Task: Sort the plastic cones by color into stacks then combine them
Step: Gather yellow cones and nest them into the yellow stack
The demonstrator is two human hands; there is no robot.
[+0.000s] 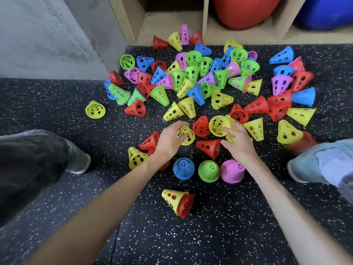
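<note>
Our left hand (169, 139) grips a small yellow cone (186, 135) and our right hand (236, 139) holds another yellow cone (218, 125), both just above the floor (219, 236). Barely started tbh: blue (183, 168), green (208, 171) and pink (232, 171) starters stand near us, while most of the pile (191, 79) is unsorted.

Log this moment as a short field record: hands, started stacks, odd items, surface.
left hand: fingers curled round a yellow cone
right hand: holds a yellow cone, open end toward camera
upright row near wrists: blue cone, green cone, pink cone
mixed item: yellow-and-red nested cones, lying on side
surface: speckled black floor
</note>
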